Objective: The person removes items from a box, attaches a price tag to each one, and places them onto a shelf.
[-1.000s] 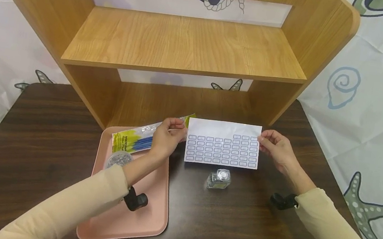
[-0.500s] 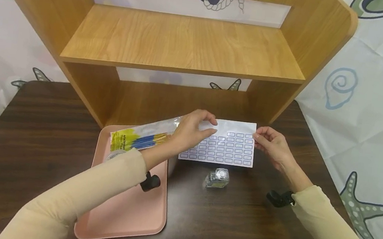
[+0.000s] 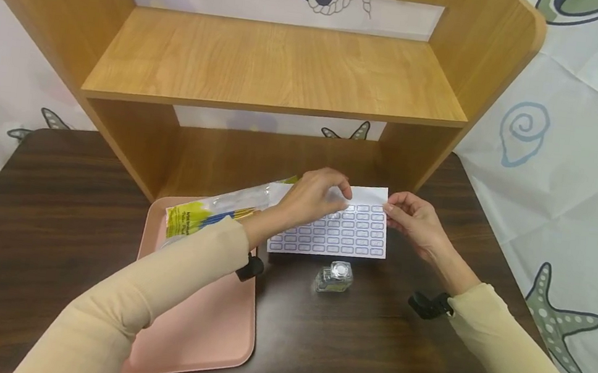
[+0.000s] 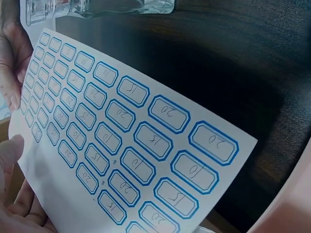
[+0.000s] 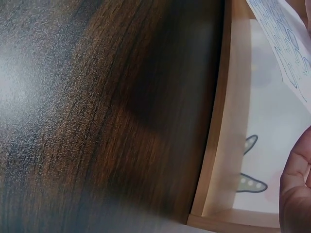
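A white sheet of blue-bordered labels [image 3: 326, 236] is held up above the table; handwritten numbers such as 10, 15 and 20 show on the labels [image 4: 121, 131] in the left wrist view. My right hand [image 3: 416, 224] pinches its right edge between thumb and fingers. My left hand [image 3: 311, 199] reaches across the sheet's upper part, covering some of it. In the head view a gap shows between its thumb and forefinger, near the top row of labels. Whether the left thumb [image 4: 10, 151] touches the sheet is unclear. Just below stands a small clear glass bottle [image 3: 334, 278].
On the left lies a pink tray [image 3: 208, 331], bearing a clear packet of blue-handled paintbrushes [image 3: 211, 213] that my left arm partly covers. A wooden shelf unit [image 3: 285, 66] rises behind the sheet. The dark wooden table [image 3: 345, 354] extends to both sides.
My left hand has let go of the sheet's left edge and moved right across its upper part. The right hand keeps hold of the sheet, which now tilts slightly.
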A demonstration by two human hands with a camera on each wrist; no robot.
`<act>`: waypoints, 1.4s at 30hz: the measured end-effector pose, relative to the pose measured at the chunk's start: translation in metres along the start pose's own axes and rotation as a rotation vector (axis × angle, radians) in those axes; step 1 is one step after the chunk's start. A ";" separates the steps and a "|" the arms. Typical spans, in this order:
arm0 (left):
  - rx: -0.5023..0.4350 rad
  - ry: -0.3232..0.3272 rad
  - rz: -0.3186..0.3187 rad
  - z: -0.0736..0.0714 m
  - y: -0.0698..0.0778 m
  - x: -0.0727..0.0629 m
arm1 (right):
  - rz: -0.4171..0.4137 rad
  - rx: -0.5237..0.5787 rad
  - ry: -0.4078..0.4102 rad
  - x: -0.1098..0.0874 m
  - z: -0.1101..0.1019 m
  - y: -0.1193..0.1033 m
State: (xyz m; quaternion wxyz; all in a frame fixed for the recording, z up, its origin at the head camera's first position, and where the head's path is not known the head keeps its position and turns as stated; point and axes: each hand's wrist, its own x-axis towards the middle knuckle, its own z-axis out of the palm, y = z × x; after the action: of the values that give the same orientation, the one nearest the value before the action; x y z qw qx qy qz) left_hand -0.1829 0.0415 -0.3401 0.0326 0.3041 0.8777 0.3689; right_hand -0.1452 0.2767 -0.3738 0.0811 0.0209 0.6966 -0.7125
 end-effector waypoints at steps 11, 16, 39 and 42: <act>0.075 -0.086 -0.086 0.002 0.000 0.001 | -0.006 -0.030 -0.008 0.000 0.003 0.000; 0.075 -0.092 -0.103 0.003 -0.002 0.001 | 0.000 -0.018 -0.010 0.001 0.007 0.001; -0.057 -0.138 -0.155 0.006 -0.007 0.000 | 0.028 -0.047 -0.013 0.004 0.012 0.003; -0.082 -0.149 -0.152 0.006 -0.008 -0.001 | 0.036 -0.064 -0.013 0.004 0.012 0.003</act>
State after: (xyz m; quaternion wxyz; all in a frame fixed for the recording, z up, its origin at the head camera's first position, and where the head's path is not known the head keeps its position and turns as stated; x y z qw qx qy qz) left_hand -0.1845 0.0409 -0.3497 0.1380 0.2618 0.8774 0.3775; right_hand -0.1479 0.2640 -0.3767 0.0991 0.0261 0.7179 -0.6886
